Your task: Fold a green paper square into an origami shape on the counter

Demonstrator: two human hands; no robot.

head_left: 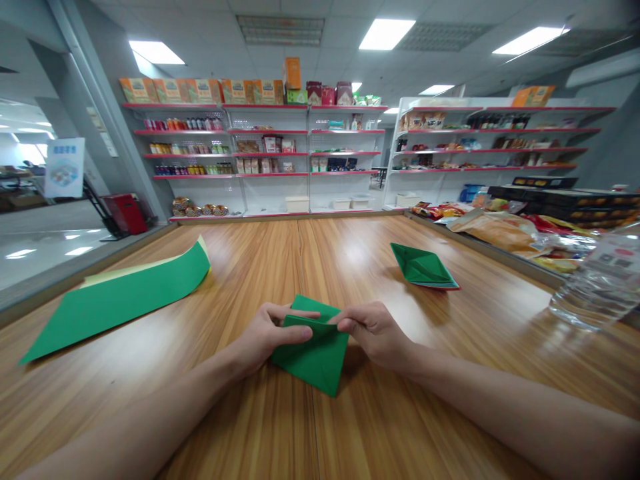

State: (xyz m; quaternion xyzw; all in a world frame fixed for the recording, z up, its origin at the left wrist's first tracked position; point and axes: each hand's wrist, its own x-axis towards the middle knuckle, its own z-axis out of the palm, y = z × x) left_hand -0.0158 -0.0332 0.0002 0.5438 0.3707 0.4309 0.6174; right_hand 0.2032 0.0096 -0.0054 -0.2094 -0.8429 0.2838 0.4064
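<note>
Between my hands is a folded piece of green paper (315,360), tilted above the wooden table (260,427). My left hand (275,333) grips its left side, thumb on the near face and fingers behind or inside the fold. At the upper right corner, my right hand (375,330) pinches the paper between thumb and fingers. Farther off to the right lies a folded green paper piece (423,267) with a reddish edge underneath. On the left, a long green sheet (125,310) curls up at its far end, with pale yellow paper (145,272) showing behind it.
A clear plastic bottle (595,280) stands at the right edge. Beyond it are snack packets (500,230) and stacked black boxes (565,200). Shelves (270,173) of goods line the back. A sign (65,167) and a red box (125,215) stand at the left.
</note>
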